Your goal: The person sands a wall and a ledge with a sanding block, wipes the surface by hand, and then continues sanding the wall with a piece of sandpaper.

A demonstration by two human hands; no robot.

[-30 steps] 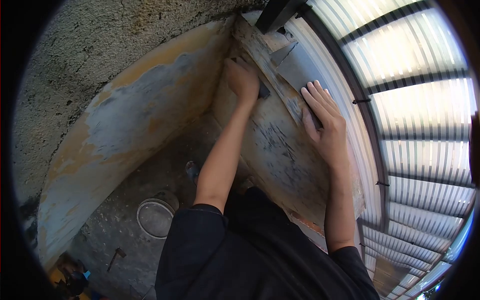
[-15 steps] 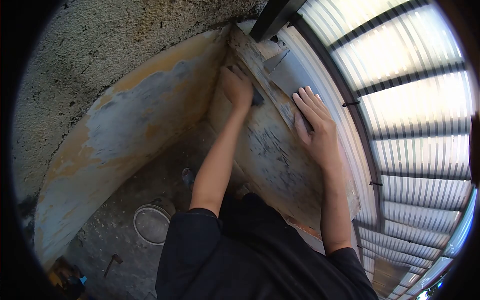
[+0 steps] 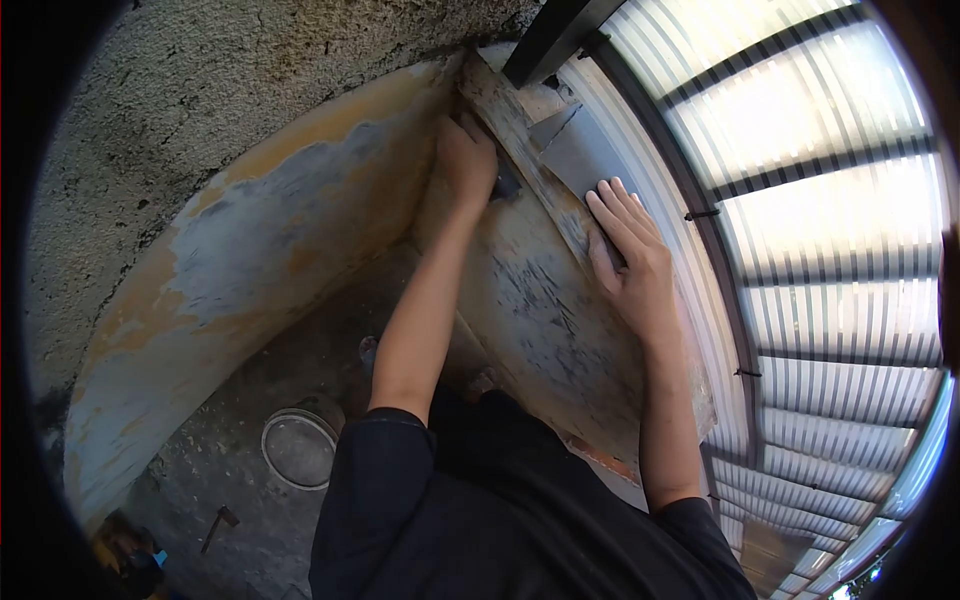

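Note:
My left hand [image 3: 467, 160] is closed and pressed against the inner corner of the low wall [image 3: 540, 270], just under its top ledge. From beneath the fingers a dark flat block [image 3: 507, 184] sticks out; its kind is partly hidden by the hand. My right hand [image 3: 632, 240] lies on the ledge [image 3: 530, 150] with its fingers stretched out, thumb over the inner edge. Its fingertips are at the lower end of a thin grey sheet [image 3: 580, 158] lying on the ledge. The wall face is patchy with grey and dark streaks.
A curved wall [image 3: 270, 210] with worn tan and grey patches runs along the left. On the floor stand a round bucket [image 3: 300, 450] and a small hammer-like tool [image 3: 219, 526]. A dark post [image 3: 555, 40] rises at the corner; translucent corrugated panels [image 3: 830, 230] line the right.
My left hand has shifted slightly up and left along the wall with the dark block. The right hand stays on the ledge.

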